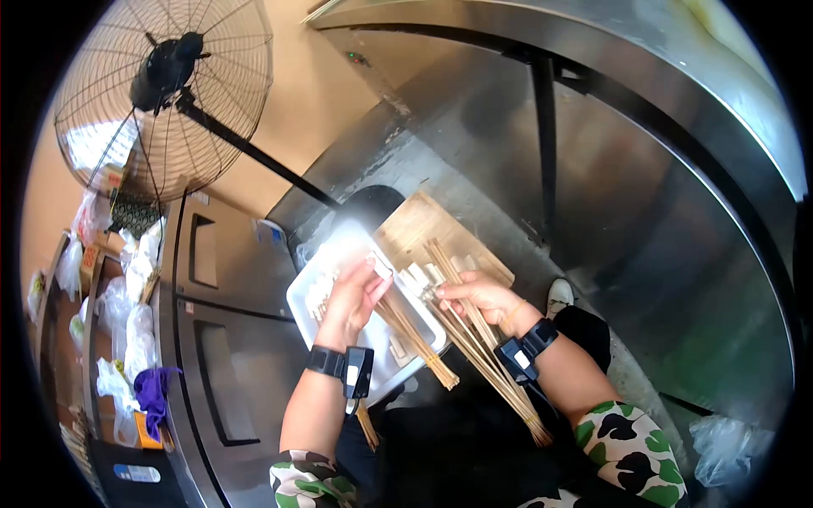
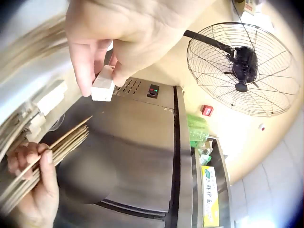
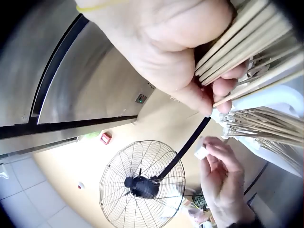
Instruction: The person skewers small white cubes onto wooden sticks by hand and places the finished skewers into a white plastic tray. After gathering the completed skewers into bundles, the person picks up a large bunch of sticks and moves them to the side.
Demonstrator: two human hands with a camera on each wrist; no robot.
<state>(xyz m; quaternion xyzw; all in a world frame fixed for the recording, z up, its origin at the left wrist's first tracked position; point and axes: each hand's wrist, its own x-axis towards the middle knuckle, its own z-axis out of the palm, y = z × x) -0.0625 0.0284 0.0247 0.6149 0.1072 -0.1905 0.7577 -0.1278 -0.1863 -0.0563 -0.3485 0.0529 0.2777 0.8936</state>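
In the left wrist view a small white block [image 2: 103, 85] is pinched between the thumb and fingers of my left hand [image 2: 128, 35]. That hand [image 1: 349, 296] is over a white tray [image 1: 294, 303] in the head view. My right hand [image 1: 483, 298] grips a bundle of thin bamboo skewers [image 3: 237, 45]. One skewer [image 2: 71, 131] stands a little apart from the bundle, its pointed tip toward the left hand. More skewers [image 1: 415, 339] lie across the tray's near side, and several white pieces [image 1: 413, 278] show between the two hands.
A wooden board [image 1: 423, 224] lies beyond the tray. Left stands a steel cabinet [image 1: 224, 377], with shelves of plastic bags [image 1: 140, 330] past it. A wire-caged fan [image 1: 165, 72] rises at upper left, its black pole reaching down behind the tray. Steel panels [image 1: 677, 212] curve along the right.
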